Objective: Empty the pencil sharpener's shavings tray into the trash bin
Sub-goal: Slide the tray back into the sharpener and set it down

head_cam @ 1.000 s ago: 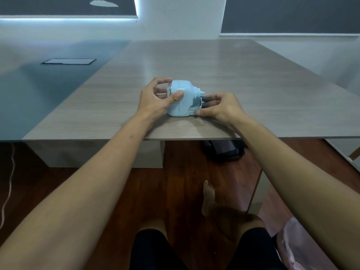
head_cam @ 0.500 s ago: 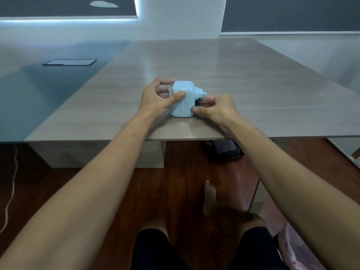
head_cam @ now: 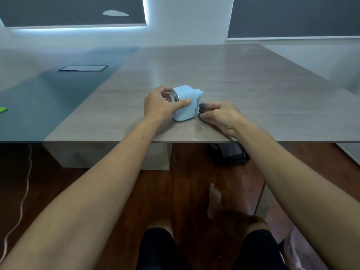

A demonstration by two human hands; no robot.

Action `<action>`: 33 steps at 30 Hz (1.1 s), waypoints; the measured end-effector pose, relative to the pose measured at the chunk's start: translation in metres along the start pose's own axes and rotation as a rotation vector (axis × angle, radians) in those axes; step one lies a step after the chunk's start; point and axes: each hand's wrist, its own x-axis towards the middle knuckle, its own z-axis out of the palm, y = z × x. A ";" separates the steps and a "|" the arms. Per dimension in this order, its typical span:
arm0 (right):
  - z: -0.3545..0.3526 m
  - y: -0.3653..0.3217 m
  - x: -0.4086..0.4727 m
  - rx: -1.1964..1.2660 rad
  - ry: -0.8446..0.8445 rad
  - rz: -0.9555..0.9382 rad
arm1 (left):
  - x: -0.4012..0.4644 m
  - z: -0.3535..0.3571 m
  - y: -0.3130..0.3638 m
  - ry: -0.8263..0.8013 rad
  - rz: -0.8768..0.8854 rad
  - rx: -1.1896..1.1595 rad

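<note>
A light blue pencil sharpener (head_cam: 185,106) stands on the grey wooden table (head_cam: 253,84), close to its near edge. My left hand (head_cam: 161,106) grips it from the left, thumb across its front. My right hand (head_cam: 220,115) sits just to the right of the sharpener, thumb and fingers pinched on a small dark piece (head_cam: 203,107) at the sharpener's right side. It looks like the shavings tray, and my fingers hide most of it. A pinkish plastic bag (head_cam: 292,248), possibly the trash bin's liner, shows on the floor at the lower right.
A black bag (head_cam: 228,152) lies on the wooden floor under the table's edge. A thin cable (head_cam: 23,191) runs along the floor at the left. A flat dark-framed panel (head_cam: 83,68) sits in the table's far left. My bare legs are below.
My right hand has drawn slightly right, away from the sharpener's side, and the dark piece now shows between its fingers. My left hand still holds the sharpener.
</note>
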 end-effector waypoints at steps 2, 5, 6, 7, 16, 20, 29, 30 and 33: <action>0.004 -0.003 -0.001 -0.004 0.048 -0.017 | 0.001 -0.009 0.001 0.055 -0.003 0.105; 0.011 -0.010 -0.005 0.010 0.072 -0.025 | 0.002 -0.029 -0.005 0.147 -0.063 0.182; 0.013 -0.011 -0.006 0.015 0.071 -0.030 | 0.002 -0.036 -0.008 0.176 -0.085 0.215; 0.014 -0.012 -0.007 0.014 0.068 -0.036 | 0.002 -0.043 -0.011 0.202 -0.103 0.251; 0.019 -0.014 0.004 -0.062 0.066 -0.114 | 0.005 -0.094 -0.033 0.480 -0.245 0.346; 0.016 -0.014 0.010 -0.076 0.107 -0.136 | 0.008 -0.102 -0.038 0.521 -0.275 0.370; -0.013 -0.019 -0.001 -0.659 0.280 -0.359 | 0.001 -0.086 -0.007 0.574 -0.005 0.618; -0.017 -0.019 -0.003 -0.753 0.291 -0.392 | 0.002 -0.079 -0.001 0.543 0.081 0.669; -0.029 -0.015 -0.001 -1.077 0.275 -0.398 | 0.003 -0.048 0.016 0.364 0.265 0.768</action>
